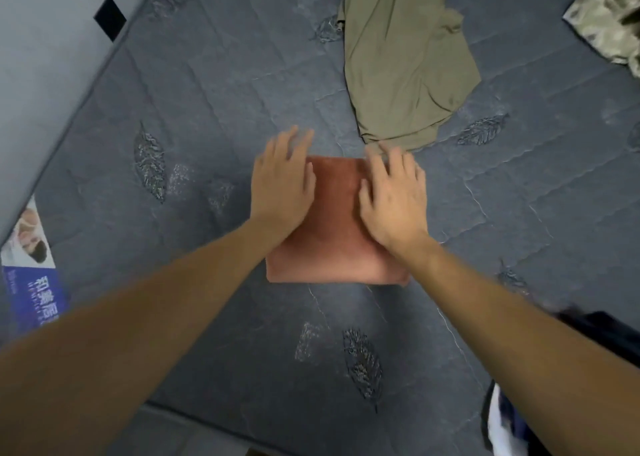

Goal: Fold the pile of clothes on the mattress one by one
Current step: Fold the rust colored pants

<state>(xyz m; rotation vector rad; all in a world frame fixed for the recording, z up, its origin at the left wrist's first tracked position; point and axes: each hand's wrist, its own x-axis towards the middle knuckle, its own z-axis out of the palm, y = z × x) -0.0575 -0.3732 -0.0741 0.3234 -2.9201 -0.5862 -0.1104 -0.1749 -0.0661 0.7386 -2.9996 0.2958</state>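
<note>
A rust-coloured towel [334,227], folded into a neat square, lies in the middle of the dark grey quilted mattress [214,85]. My left hand [282,178] rests flat on the towel's left edge with fingers straight and spread. My right hand [394,197] presses flat on its right side, fingers spread and reaching past the far corner. An olive-green garment [405,57] lies crumpled just beyond the towel. A camouflage-patterned cloth [609,19] shows at the top right corner.
A pale wall [41,50] with a black square patch [110,17] runs along the mattress's left side. A blue and white printed label [31,272] sits at the left edge. Dark and white fabric [512,417] lies at the lower right.
</note>
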